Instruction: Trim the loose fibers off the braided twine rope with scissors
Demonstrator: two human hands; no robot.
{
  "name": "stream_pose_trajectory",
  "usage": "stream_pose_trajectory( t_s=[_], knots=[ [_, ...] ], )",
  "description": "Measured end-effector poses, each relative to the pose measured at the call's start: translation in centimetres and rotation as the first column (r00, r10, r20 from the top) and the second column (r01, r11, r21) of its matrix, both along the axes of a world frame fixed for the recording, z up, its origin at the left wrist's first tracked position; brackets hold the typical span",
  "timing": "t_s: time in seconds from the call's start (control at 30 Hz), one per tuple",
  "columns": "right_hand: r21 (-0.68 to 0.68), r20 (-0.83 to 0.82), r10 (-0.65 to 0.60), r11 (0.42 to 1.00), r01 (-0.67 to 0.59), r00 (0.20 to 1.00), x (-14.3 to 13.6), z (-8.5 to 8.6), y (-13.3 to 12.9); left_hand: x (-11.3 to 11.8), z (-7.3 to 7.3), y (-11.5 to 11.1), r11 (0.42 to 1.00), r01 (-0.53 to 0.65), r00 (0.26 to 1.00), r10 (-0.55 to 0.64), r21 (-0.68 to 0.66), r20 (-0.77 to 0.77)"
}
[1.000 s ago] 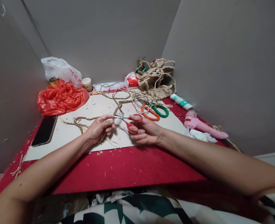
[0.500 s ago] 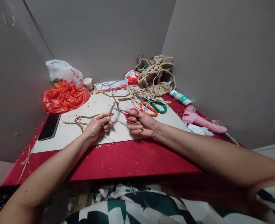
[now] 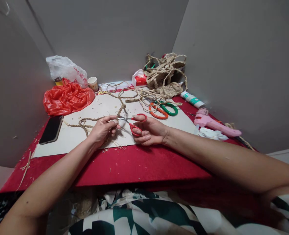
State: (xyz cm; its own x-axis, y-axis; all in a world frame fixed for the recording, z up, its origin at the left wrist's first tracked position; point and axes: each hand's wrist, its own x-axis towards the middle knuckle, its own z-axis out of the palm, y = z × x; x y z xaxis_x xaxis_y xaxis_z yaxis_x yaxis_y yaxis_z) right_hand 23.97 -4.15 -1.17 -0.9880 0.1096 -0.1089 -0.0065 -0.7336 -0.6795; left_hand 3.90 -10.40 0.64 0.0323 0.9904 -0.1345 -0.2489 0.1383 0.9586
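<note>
My left hand (image 3: pixel 104 130) pinches a brown braided cord (image 3: pixel 121 109) near the middle of the white board (image 3: pixel 80 147). Red-handled scissors (image 3: pixel 136 130) are in my right hand (image 3: pixel 150 130), with the fingers in both loops. The handles are spread, and the blades reach the cord beside my left fingertips. Another stretch of cord (image 3: pixel 84 122) lies looped left of my left hand. Further back, loose cords (image 3: pixel 144 94) lie around a second pair of scissors (image 3: pixel 159 111) with orange and green handles.
A red bag (image 3: pixel 68 98), phone (image 3: pixel 51 130) and paper cup (image 3: pixel 92 84) are on the left. Woven cord pieces (image 3: pixel 167 73) and a tissue pack (image 3: pixel 139 79) stand at the back. On the right lie a white-green tube (image 3: pixel 192 99) and a pink glue gun (image 3: pixel 215 125).
The scissor handles have spread wider, and the blades have moved down and left to my left fingertips. The view has shifted slightly.
</note>
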Motion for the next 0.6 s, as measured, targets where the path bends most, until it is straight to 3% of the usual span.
stream_pose_trajectory(
  t_s=[0.27, 0.6],
  knots=[
    [-0.022, -0.043, -0.086, 0.996, 0.085, 0.995, 0.0, 0.2, -0.2, 0.1, 0.2, 0.5, 0.996, 0.036, 0.99, -0.025, -0.078, 0.142],
    [-0.023, -0.012, -0.255, 0.967, 0.255, 0.967, 0.4, 0.1, 0.1, 0.1, -0.2, 1.2, 0.992, 0.084, 0.983, -0.068, -0.093, 0.169]
  ],
)
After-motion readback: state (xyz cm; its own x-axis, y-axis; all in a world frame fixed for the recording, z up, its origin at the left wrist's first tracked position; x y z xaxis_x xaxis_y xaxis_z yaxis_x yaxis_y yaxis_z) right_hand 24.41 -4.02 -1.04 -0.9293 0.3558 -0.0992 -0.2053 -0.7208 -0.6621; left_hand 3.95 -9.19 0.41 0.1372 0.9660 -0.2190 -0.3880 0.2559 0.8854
